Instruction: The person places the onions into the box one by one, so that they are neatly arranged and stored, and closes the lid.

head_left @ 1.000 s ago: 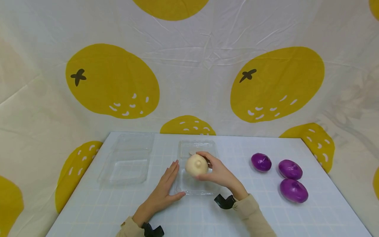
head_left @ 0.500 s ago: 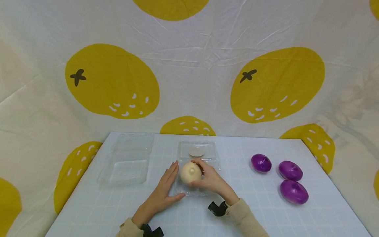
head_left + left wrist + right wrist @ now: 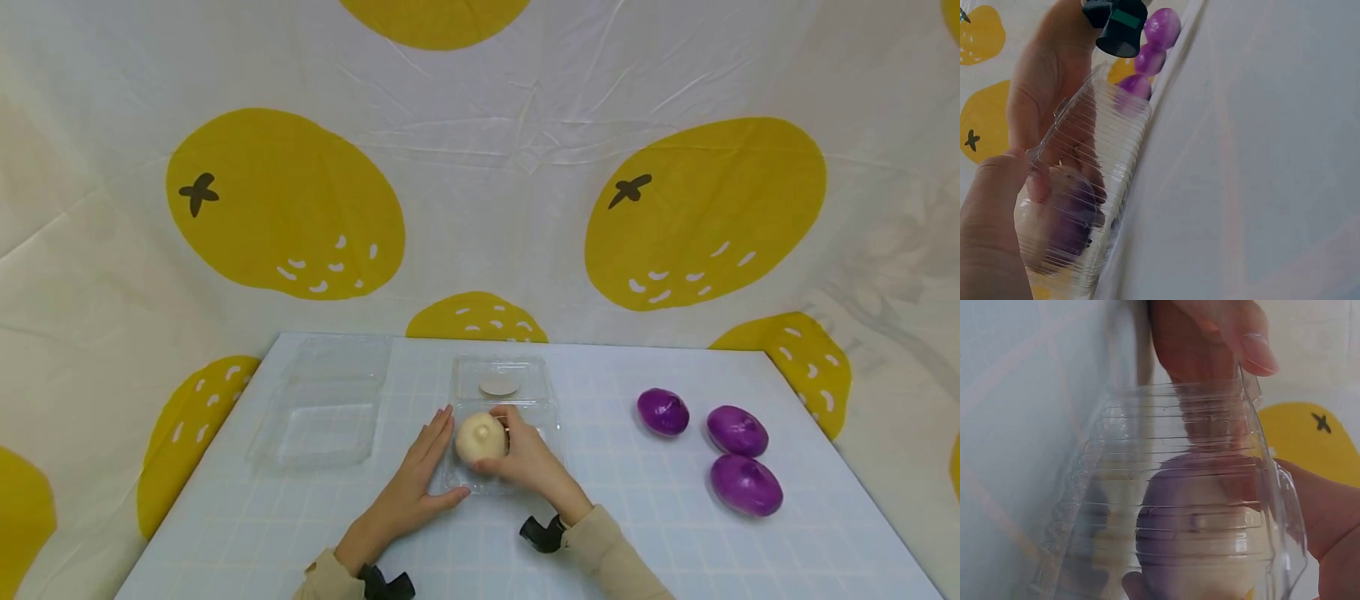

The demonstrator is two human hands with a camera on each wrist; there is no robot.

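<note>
In the head view my right hand grips a turnip with its cream side and small nub facing up. Its purple half points down, seen through clear plastic in the right wrist view as the turnip. The turnip is within the base of an opened clear plastic clamshell box; whether it touches the bottom I cannot tell. My left hand lies along the box's left edge with straight fingers, its thumb by the rim in the left wrist view.
A second opened clear clamshell box stands on the left of the white table. Three turnips, a far one, a middle one and a near one, lie purple side up on the right. A printed cloth hangs behind.
My right hand has carried the turnip left and slightly nearer, down into the box base, uncovering the pale oval on the lid. The left hand has stayed in place.
</note>
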